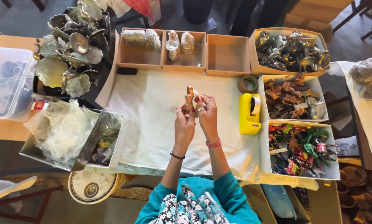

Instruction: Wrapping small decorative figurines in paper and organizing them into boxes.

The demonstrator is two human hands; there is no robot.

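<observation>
Tabletop, white cloth (152,108) at centre: small brass figurine (189,98) pinched upright by left hand (183,124); right hand (206,113) pinched on tape strip (195,99) against it. Yellow tape dispenser (249,113) kept near, right edge.

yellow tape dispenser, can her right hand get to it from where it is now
Probably yes. The yellow tape dispenser stands on the white cloth just beside the right hand, with bare cloth between them. But that hand is holding a small figurine together with the left hand.
</observation>
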